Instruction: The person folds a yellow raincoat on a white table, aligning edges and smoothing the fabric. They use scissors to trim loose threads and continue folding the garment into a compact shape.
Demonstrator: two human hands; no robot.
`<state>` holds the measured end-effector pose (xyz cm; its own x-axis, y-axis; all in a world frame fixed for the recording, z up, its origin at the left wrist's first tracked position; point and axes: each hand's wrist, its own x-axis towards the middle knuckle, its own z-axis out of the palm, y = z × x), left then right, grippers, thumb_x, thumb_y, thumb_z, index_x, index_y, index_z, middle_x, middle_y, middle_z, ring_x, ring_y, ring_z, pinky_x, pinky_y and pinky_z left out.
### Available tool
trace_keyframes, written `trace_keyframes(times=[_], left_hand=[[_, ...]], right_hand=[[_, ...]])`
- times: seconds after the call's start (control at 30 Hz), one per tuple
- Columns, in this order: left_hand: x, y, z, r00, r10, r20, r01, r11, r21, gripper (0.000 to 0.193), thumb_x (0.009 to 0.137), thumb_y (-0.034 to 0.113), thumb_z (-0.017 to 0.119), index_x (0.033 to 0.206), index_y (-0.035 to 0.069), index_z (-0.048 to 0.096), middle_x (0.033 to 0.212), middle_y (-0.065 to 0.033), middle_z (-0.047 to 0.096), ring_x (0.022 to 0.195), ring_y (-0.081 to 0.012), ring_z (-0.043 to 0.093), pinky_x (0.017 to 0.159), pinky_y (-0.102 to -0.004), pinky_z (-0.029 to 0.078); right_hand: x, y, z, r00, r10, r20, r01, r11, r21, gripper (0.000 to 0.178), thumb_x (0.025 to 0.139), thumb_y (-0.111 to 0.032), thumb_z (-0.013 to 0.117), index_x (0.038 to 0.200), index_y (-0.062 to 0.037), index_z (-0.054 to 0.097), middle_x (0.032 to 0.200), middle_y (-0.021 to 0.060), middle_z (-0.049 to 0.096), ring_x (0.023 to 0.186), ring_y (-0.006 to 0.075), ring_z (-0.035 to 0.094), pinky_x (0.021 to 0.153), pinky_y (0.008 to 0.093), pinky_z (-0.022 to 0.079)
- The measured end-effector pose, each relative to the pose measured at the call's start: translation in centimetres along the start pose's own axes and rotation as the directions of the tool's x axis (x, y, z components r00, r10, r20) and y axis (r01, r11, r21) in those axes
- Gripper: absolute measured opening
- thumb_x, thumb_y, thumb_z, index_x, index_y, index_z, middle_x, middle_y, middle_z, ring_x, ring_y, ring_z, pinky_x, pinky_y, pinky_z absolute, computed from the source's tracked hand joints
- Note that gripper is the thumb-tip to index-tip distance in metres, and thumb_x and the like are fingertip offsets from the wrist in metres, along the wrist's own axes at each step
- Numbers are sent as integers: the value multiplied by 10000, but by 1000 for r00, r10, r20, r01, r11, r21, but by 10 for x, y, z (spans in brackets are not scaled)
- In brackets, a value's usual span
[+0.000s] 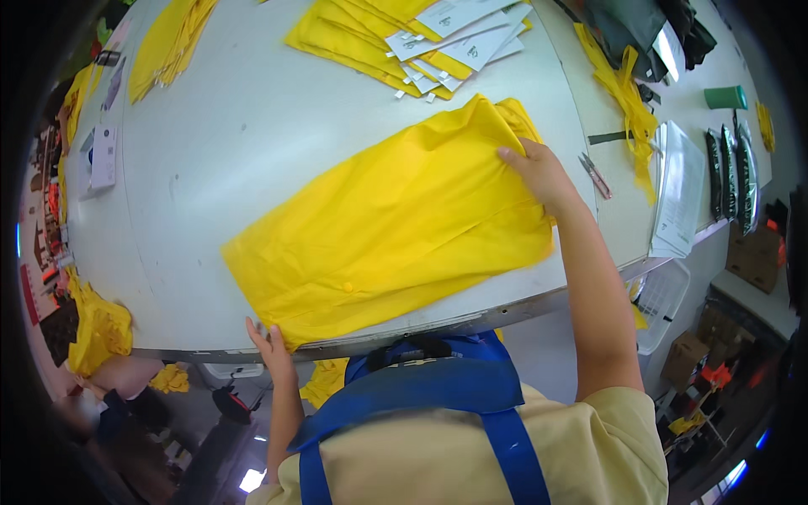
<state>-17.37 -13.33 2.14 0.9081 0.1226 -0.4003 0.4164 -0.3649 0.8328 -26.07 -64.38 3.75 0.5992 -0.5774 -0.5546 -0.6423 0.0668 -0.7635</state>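
Note:
A yellow fabric piece [396, 227], perhaps a folded garment, lies slantwise across the white table in front of me. My right hand [539, 172] grips its far right edge, with the thumb on top and the other fingers partly hidden by the cloth. The fabric is bunched and raised in a fold there. At the near left corner, my left hand [273, 347] rests against the cloth by the table edge, its visible fingers stretched apart. Thread snips [596, 175] lie to the right of my right hand.
On the white table [202, 168], folded yellow pieces with white cards [404, 46] lie at the far side. Yellow strips [627, 101], white sheets [677, 194], black packets [730, 177] and a green thread cone [725, 98] are at right. A person [109, 412] sits at lower left.

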Motion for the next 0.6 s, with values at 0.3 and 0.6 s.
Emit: trace_keyframes(times=[0.3, 0.6], left_hand=[[-6, -60, 6, 965, 234, 117, -246, 965, 97, 683, 812, 49, 687, 1379, 18, 307, 1251, -121, 502, 1091, -234, 524, 936, -313, 426], [5, -16, 11, 702, 584, 408, -686, 403, 605, 395, 786, 5, 599, 1166, 111, 624, 1011, -153, 523, 963, -300, 533, 834, -365, 439]], right_hand=[[21, 20, -15, 862, -392, -322, 232, 869, -438, 365, 905, -290, 581, 1078, 31, 572, 948, 234, 624, 830, 343, 597, 775, 358, 465], [29, 35, -41, 842, -327, -429, 194, 926, -325, 273, 923, -245, 557, 867, 22, 545, 700, 129, 509, 662, 181, 418, 657, 306, 405]])
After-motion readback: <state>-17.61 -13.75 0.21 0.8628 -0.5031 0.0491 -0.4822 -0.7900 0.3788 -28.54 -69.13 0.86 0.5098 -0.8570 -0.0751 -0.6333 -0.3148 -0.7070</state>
